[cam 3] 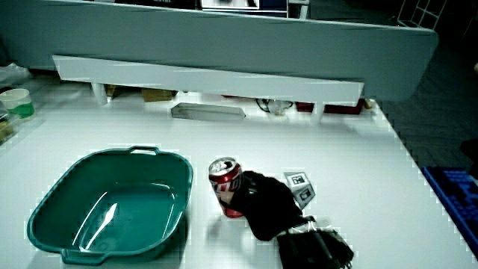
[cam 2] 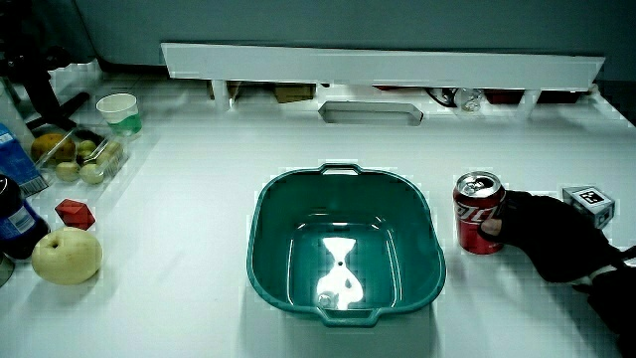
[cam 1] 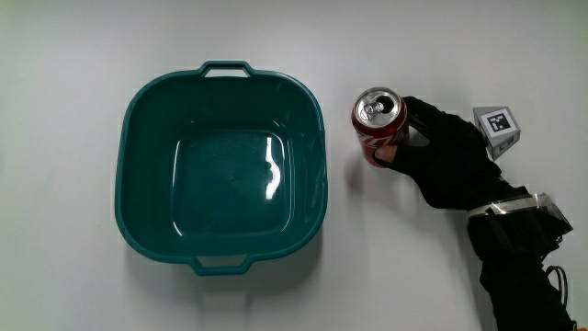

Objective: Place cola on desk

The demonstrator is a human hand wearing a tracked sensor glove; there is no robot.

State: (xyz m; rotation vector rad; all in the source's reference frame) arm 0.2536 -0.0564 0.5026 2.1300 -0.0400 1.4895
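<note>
A red cola can (cam 1: 378, 126) stands upright on the white table beside the teal basin (cam 1: 147, 241), outside it. The same can (cam 2: 478, 212) (cam 3: 225, 187) shows in both side views. The gloved hand (cam 1: 441, 152) is wrapped around the can's side, fingers curled on it, with the patterned cube (cam 1: 496, 129) on its back. In both side views the hand (cam 2: 552, 234) (cam 3: 265, 202) rests at table level next to the can, forearm running toward the person. The basin (cam 2: 268, 214) (cam 3: 52, 205) holds nothing.
In a side view a pear (cam 2: 66, 255), a red block (cam 2: 75, 213), a tray of small fruit (cam 2: 79, 159), a paper cup (cam 2: 119, 111) and a dark bottle (cam 2: 12, 224) lie apart from the basin. A low white partition (cam 2: 397, 68) runs along the table's edge.
</note>
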